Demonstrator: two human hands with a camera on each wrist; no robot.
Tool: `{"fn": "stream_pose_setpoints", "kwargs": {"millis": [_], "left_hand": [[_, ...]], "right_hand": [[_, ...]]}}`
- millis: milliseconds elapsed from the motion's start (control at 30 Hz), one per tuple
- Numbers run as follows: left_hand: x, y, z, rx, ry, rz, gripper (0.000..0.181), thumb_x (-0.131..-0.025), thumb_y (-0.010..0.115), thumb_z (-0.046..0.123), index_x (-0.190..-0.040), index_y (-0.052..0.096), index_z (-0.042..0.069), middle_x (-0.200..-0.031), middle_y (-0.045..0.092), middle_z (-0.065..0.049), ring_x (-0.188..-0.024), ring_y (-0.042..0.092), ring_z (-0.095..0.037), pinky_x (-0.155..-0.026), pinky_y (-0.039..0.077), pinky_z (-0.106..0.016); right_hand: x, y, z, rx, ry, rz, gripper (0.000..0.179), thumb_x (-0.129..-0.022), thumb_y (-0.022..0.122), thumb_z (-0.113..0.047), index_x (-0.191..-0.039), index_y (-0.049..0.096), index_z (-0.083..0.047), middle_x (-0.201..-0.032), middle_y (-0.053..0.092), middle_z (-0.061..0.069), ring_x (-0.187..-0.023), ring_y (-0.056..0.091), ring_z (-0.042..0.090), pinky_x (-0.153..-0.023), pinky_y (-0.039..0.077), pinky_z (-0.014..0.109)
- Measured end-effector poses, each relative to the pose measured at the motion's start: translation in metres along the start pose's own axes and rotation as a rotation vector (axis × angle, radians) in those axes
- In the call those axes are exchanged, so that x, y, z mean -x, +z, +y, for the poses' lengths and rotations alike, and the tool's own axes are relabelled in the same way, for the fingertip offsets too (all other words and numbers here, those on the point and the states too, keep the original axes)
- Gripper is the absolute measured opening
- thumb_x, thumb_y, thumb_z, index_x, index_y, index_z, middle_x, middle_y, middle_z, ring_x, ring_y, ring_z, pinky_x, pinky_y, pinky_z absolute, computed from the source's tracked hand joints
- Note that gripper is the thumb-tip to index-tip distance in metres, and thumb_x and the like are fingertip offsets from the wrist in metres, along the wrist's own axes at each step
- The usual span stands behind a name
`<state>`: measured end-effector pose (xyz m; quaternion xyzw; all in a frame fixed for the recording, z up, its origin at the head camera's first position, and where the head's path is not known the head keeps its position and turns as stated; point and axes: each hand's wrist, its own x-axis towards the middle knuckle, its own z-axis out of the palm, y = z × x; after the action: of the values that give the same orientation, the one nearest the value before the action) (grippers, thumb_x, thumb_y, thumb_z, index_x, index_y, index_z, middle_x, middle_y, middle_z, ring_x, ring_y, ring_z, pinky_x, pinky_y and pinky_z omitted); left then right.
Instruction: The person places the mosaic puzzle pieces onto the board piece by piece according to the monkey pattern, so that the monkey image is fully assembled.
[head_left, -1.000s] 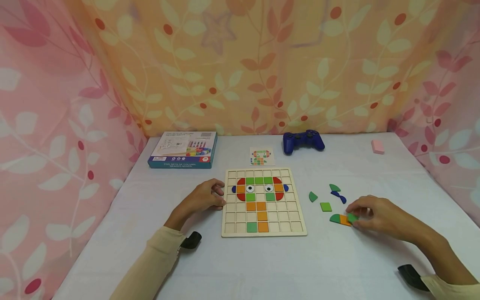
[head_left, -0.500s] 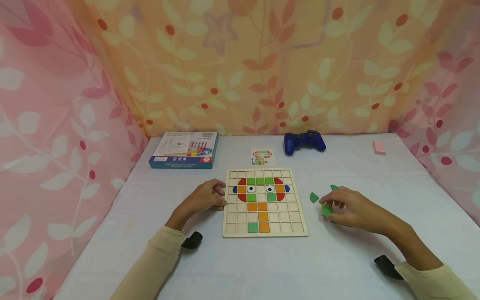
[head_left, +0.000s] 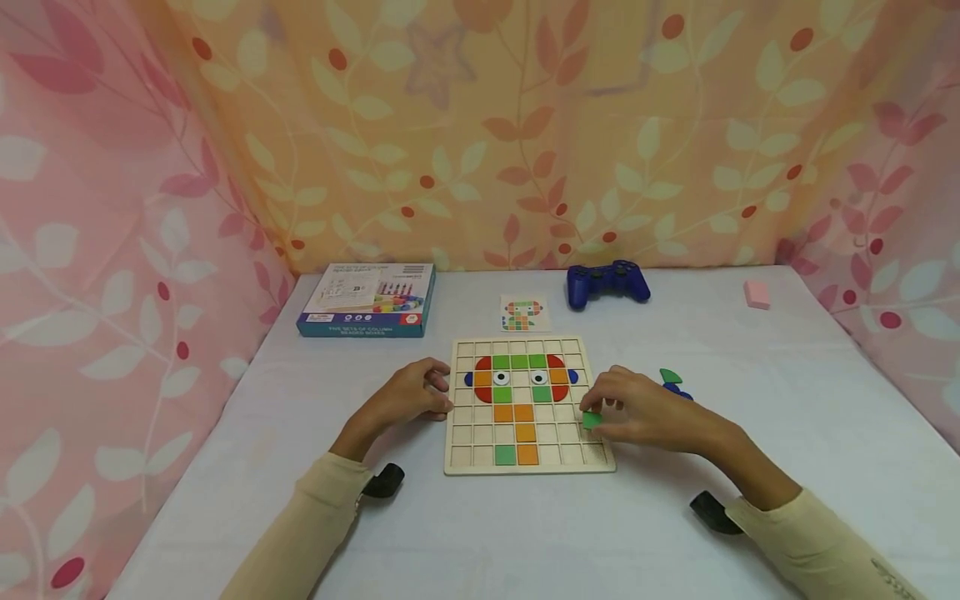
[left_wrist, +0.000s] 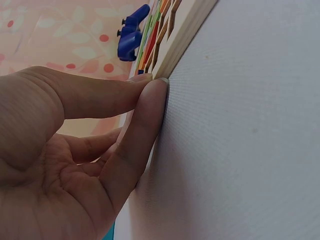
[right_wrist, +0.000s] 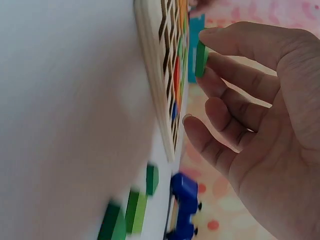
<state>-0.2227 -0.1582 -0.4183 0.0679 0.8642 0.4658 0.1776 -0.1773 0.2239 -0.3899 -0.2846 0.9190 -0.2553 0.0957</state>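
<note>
My right hand (head_left: 645,410) pinches a small green tile (head_left: 592,420) between thumb and fingertips above the right side of a wooden grid board (head_left: 462,457). In the right wrist view, that tile (right_wrist: 201,59) is seen edge-on and its outline is unclear. My left hand (head_left: 411,392) holds the board's left edge; in the left wrist view its bent fingertips (left_wrist: 159,87) meet at the wood's rim (left_wrist: 172,52). Colored tiles lie in the board as a face with two eye pieces (head_left: 501,378), red corners, blue ears and an orange column (head_left: 527,433) below.
Right of the board lie a green quarter-round tile (head_left: 671,377) and blue pieces (head_left: 677,389); more green tiles (right_wrist: 136,211) show in the right wrist view. Behind are a pattern card (head_left: 525,313), a blue game controller (head_left: 607,283), a flat box (head_left: 366,302) and a pink block (head_left: 757,294).
My right hand has moved left from the loose tiles to over the board's right side, carrying the green tile. My left hand stays at the board's left edge.
</note>
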Motion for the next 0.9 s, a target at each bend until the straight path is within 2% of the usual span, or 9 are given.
{"fn": "stream_pose_setpoints", "kwargs": {"millis": [167, 433, 667, 900], "left_hand": [[0.0, 0.0, 0.0, 0.004, -0.005, 0.003, 0.058, -0.09, 0.081, 0.004, -0.143, 0.056, 0.001, -0.115, 0.063, -0.013, -0.09, 0.067, -0.021, -0.081, 0.064, -0.029], [0.001, 0.0, 0.0, -0.004, -0.002, 0.005, 0.058, -0.09, 0.081, 0.004, -0.143, 0.057, 0.001, -0.115, 0.063, -0.012, -0.091, 0.067, -0.021, -0.081, 0.064, -0.029], [0.001, 0.0, -0.001, -0.01, 0.007, 0.002, 0.058, -0.09, 0.08, 0.005, -0.143, 0.057, 0.001, -0.115, 0.063, -0.012, -0.091, 0.067, -0.022, -0.081, 0.064, -0.029], [0.001, 0.0, 0.0, -0.002, -0.005, 0.004, 0.058, -0.09, 0.08, 0.005, -0.143, 0.057, 0.002, -0.115, 0.063, -0.013, -0.09, 0.068, -0.021, -0.081, 0.064, -0.029]], "right_hand": [[-0.019, 0.012, -0.014, 0.003, -0.001, -0.06, 0.022, -0.091, 0.08, -0.032, -0.112, 0.079, -0.025, -0.106, 0.065, -0.014, -0.106, 0.054, 0.015, -0.09, 0.054, 0.033], [-0.042, 0.026, -0.033, 0.031, -0.136, -0.094, 0.022, -0.095, 0.078, -0.029, -0.115, 0.079, -0.022, -0.111, 0.067, -0.011, -0.11, 0.055, 0.013, -0.104, 0.054, 0.044], [-0.056, 0.037, -0.044, 0.053, -0.213, -0.101, 0.024, -0.096, 0.077, -0.028, -0.117, 0.08, -0.018, -0.108, 0.069, -0.01, -0.104, 0.054, 0.012, -0.095, 0.053, 0.035], [-0.067, 0.047, -0.057, 0.076, -0.192, -0.098, 0.025, -0.095, 0.077, -0.025, -0.118, 0.08, -0.016, -0.107, 0.071, -0.009, -0.104, 0.054, 0.013, -0.095, 0.054, 0.032]]}}
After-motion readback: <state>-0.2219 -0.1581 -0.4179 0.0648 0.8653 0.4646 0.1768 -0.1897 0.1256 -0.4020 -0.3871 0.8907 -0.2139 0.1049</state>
